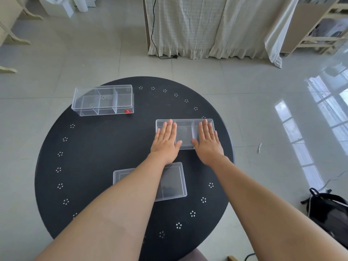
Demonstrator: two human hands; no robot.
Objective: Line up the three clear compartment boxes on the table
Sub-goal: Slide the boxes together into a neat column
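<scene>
Three clear compartment boxes lie on a round black table [90, 166]. The far-left box [103, 99] is the tallest, has a red label and hangs partly over the table's rim. The middle box [185, 131] lies right of centre. My left hand [166, 140] and my right hand [208, 141] rest flat on its lid, fingers straight and together, one at each end. The near box [174, 180] lies closest to me, and my left forearm hides much of it.
The table has a ring of small white dot clusters near its rim. Grey tiled floor surrounds it. A dark backpack [328, 210] sits on the floor at the right. Curtains [197, 25] and a wooden shelf [323, 25] stand at the back.
</scene>
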